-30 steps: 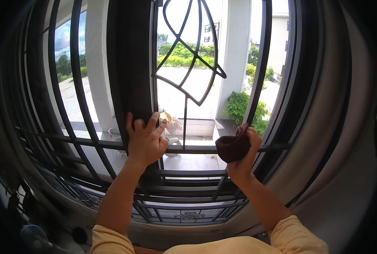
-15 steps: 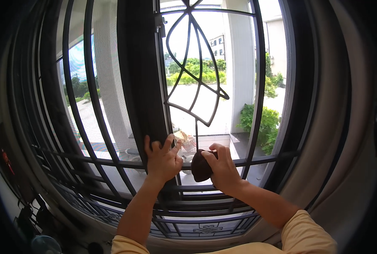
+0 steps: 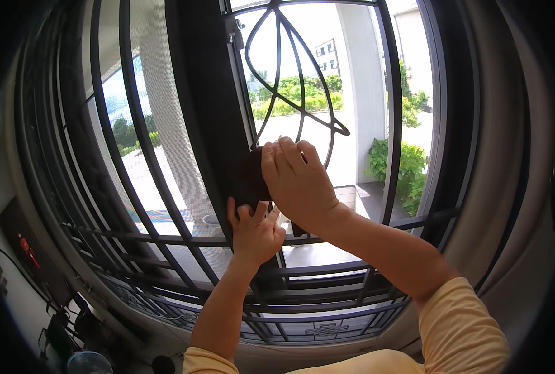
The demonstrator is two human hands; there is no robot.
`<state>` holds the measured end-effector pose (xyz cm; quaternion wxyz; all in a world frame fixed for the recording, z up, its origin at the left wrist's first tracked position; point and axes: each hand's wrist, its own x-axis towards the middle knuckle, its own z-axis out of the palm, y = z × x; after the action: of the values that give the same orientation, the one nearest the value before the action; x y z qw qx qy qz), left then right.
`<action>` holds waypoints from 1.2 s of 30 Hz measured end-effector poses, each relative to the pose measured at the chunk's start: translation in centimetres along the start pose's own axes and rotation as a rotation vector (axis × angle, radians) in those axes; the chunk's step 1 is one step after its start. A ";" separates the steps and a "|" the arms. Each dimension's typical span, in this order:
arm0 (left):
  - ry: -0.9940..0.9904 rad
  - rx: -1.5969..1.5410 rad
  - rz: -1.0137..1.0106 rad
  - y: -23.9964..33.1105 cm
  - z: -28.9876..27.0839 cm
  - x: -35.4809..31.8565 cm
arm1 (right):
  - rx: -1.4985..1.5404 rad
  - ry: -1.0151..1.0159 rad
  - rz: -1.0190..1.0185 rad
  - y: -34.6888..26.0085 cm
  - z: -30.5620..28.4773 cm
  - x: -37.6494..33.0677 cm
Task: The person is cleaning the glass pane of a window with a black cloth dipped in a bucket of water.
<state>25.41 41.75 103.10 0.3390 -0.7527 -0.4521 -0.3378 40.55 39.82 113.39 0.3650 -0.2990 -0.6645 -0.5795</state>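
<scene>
My right hand (image 3: 299, 184) presses a dark brown cloth (image 3: 252, 174) against the wide black upright (image 3: 206, 100) of the window frame. Its fingers lie bent over the cloth's right side, and a dark bit shows below the palm. Just under it, my left hand (image 3: 256, 237) rests on the same upright with fingers apart, holding nothing. Right of the upright, the black curved metalwork (image 3: 302, 87) of the window grille is partly covered by my right hand.
A horizontal grille bar (image 3: 184, 240) crosses near my left hand, with more bars lower down. A small metal latch (image 3: 236, 31) sits high on the upright. A pale curtain (image 3: 508, 156) hangs at the right. Outside stand a white pillar (image 3: 358, 93) and green bushes (image 3: 402, 165).
My right hand has moved up and left with the brown cloth, from beside the lower bar onto the upright. The left hand stays on the upright; the whole view has shifted a little.
</scene>
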 end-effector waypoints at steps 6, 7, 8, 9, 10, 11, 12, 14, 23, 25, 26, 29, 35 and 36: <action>-0.012 0.020 -0.014 -0.4 0.0 0.0 | 0.309 0.123 0.099 2.3 -3.6 -3.0; -0.050 0.040 -0.012 -0.4 0.1 -0.3 | 0.260 0.137 0.169 2.4 -3.7 -3.2; -0.052 0.039 -0.007 -0.2 0.1 -0.2 | 0.257 0.136 0.174 2.7 -3.4 -3.1; -0.003 0.028 -0.003 0.1 0.1 0.0 | 0.158 0.121 0.269 3.2 -2.7 -2.9; 0.044 0.018 0.001 0.3 -0.1 0.1 | 0.058 0.105 0.364 3.6 -1.8 -2.8; 0.026 0.031 0.001 0.6 -0.4 0.3 | -0.022 0.128 0.349 3.4 -0.6 -2.9; 0.025 0.019 0.001 0.3 0.1 0.2 | 0.044 0.099 0.339 2.2 0.0 -2.7; 0.041 0.050 0.004 0.1 0.6 -0.1 | 0.144 -0.003 0.222 0.8 0.2 -3.9; 0.032 0.020 -0.011 0.0 -0.3 -0.1 | 0.603 0.067 0.266 6.1 -4.5 -5.3; 0.033 0.009 -0.012 0.1 -0.4 -0.1 | 0.669 0.081 0.601 8.3 -4.2 -2.2; 0.010 -0.007 -0.016 0.2 -0.4 -0.2 | 0.747 0.091 0.698 10.2 -3.5 0.1; 0.037 -0.005 0.010 0.9 0.1 0.2 | 0.822 0.201 0.766 15.5 -0.5 7.8; 0.030 0.001 -0.012 0.1 0.0 0.2 | 0.800 -0.156 0.895 12.2 0.5 11.8; 0.011 -0.001 -0.027 0.0 -0.1 0.1 | 0.805 -0.177 0.907 11.7 0.3 10.7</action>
<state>25.40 41.67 103.22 0.3369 -0.7448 -0.4600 -0.3467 44.16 41.54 128.70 0.6031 -0.4376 -0.6656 -0.0429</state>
